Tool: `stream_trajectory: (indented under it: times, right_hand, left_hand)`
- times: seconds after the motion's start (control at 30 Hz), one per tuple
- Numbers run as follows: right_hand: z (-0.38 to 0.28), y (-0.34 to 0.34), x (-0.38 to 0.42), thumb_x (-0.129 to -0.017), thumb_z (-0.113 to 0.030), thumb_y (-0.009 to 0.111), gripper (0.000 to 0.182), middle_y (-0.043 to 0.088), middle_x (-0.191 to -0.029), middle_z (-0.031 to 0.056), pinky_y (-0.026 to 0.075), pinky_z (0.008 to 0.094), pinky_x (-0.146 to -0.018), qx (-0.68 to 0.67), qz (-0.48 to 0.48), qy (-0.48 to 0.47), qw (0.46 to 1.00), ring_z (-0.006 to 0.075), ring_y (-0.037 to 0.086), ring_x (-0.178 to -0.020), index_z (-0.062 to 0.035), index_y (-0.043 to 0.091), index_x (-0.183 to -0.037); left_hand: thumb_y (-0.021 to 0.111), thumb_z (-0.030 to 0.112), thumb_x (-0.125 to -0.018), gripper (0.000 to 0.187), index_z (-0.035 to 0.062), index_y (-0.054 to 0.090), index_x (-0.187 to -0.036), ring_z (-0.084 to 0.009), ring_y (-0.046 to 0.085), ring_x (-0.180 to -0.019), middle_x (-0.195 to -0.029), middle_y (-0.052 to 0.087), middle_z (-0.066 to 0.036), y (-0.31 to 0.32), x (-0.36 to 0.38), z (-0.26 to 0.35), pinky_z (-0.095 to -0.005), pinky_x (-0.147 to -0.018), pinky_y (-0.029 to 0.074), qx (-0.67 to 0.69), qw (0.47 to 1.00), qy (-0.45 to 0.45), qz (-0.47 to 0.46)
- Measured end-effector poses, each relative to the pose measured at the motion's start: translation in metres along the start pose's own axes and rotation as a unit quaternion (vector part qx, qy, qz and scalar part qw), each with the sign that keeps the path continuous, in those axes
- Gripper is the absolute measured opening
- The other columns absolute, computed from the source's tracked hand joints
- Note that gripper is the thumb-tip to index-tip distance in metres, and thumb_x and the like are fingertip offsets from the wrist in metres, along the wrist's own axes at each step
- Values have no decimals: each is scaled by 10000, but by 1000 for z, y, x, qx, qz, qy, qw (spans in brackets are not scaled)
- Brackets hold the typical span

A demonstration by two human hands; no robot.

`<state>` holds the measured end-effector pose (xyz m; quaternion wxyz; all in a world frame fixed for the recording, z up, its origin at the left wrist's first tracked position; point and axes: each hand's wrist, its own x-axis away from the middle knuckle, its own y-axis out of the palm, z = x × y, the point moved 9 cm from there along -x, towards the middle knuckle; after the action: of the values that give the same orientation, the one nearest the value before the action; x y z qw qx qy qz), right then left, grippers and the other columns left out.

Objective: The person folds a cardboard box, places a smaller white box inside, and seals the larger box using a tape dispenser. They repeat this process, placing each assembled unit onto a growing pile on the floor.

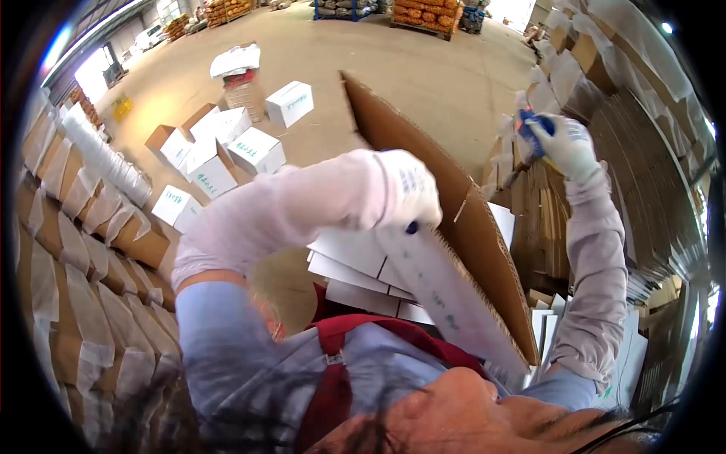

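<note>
A white-gloved left hand (408,189) is closed on the upper edge of a cardboard box (423,163), brown inside and white outside with faint green print. The box stands tilted in front of my chest. Off to the right, my gloved right hand (569,147) is wrapped round a blue tape dispenser (535,130), raised beside the stacked cardboard and apart from the box. White flat sheets (355,261) lie below my left forearm.
Several white boxes (257,151) with green print stand on the floor at the left. Rows of brown cartons (76,303) line the left side. Flattened cardboard (628,166) is stacked at the right. Pallets of orange sacks (425,13) stand far back.
</note>
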<state>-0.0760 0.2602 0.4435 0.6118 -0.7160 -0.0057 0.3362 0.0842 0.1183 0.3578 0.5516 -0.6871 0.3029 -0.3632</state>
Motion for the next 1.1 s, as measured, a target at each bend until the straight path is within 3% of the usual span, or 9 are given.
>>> stream_trajectory:
  times: [0.17,0.23,0.53,0.67,0.77,0.83,0.93,0.97,1.1]
  right_hand:
    - [-87,79,-8,-839,-511,534,449,652,-780,150,480,415,-682,-25,-62,-192,979,308,627,-741,-88,683,-835]
    - [-113,94,-2,-829,-459,572,403,659,-838,157,474,406,-733,59,-65,-196,977,318,625,-800,-73,681,-870]
    - [-137,107,-36,-800,-407,601,449,654,-994,157,463,392,-835,113,-189,-107,970,311,612,-948,-49,626,-1069]
    - [-37,144,-64,-817,-464,580,535,624,-1020,222,435,399,-846,-48,-152,-59,986,354,582,-980,7,613,-1068]
    - [68,124,-56,-816,-180,661,283,677,-867,106,485,258,-697,-209,-97,-3,973,122,618,-753,28,633,-1005]
    - [115,98,-30,-801,-121,666,246,681,-861,82,491,272,-709,-268,-146,13,952,121,616,-758,23,642,-1000]
    - [62,43,65,-782,-145,683,270,678,-840,100,493,299,-704,-198,-180,98,959,162,628,-741,1,648,-1007]
    - [47,47,84,-761,-213,704,301,665,-820,138,489,336,-685,-80,-108,-41,990,227,634,-707,-26,658,-993]
    - [-6,28,103,-762,-326,661,257,619,-713,140,470,396,-647,-28,-45,-73,996,308,609,-702,-77,644,-825]
  left_hand:
    - [581,167,-743,84,134,635,-799,-264,603,-868,-828,626,-58,23,-23,-26,-376,-809,448,17,990,30,136]
    - [565,148,-748,108,145,648,-817,-271,614,-877,-839,649,-56,20,-26,-35,-398,-756,459,152,974,-63,157]
    - [668,461,-698,382,206,636,-981,-212,601,-933,-949,616,22,9,-32,-20,-417,-782,396,-22,982,-88,165]
    - [682,451,-667,368,199,661,-934,-203,619,-885,-888,647,9,4,-26,-34,-403,-741,437,5,985,-93,146]
    - [707,432,-604,434,184,673,-959,-237,621,-892,-944,659,-33,-8,16,-69,-363,-742,485,93,969,-117,196]
    - [714,424,-583,460,179,674,-970,-249,621,-890,-950,661,-44,-16,45,-102,-355,-740,497,109,951,-79,277]
    - [764,240,-564,312,72,692,-818,-160,625,-700,-747,661,-69,41,54,-170,-322,-564,483,253,942,-220,-12]
    - [768,240,-578,282,88,709,-807,-143,621,-690,-715,664,-43,68,54,-163,-304,-548,462,368,909,-190,-53]
    - [798,185,-656,620,39,557,-1209,-146,624,-915,-1138,622,-101,57,45,-127,-286,-799,515,507,823,-161,-199]
